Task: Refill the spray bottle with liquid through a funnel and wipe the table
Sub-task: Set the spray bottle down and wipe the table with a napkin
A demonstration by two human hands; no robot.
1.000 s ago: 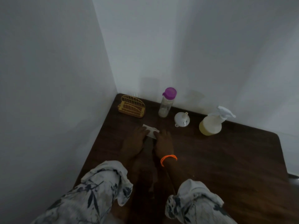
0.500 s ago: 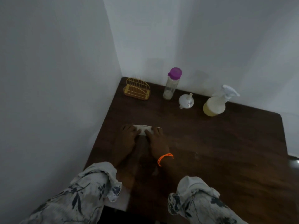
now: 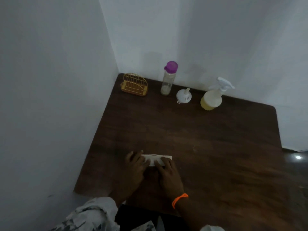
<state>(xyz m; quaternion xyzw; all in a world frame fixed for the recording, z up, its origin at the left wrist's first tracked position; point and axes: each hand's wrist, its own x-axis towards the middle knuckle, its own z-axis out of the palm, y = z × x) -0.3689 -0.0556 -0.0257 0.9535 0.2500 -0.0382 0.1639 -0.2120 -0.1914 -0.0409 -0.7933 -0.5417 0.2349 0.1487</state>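
Note:
Both hands press a folded white cloth [image 3: 158, 158] flat on the dark wooden table [image 3: 208, 147] near its front left. My left hand [image 3: 135, 165] covers the cloth's left end and my right hand [image 3: 167, 171], with an orange band at the wrist, covers its right end. At the back stand a spray bottle [image 3: 212, 97] holding yellowish liquid with a white trigger head, a white funnel [image 3: 183, 96] lying mouth down, and a clear bottle [image 3: 167, 80] with a purple cap and a little liquid at its bottom.
A yellow wire holder [image 3: 134, 85] sits in the table's back left corner. White walls close off the left and back sides. The table's right edge meets a dark floor with a bright spot [image 3: 298, 157].
Both hands have dragged the cloth toward me, from just in front of the bottles to the table's front part. The view has tilted so the objects appear farther away.

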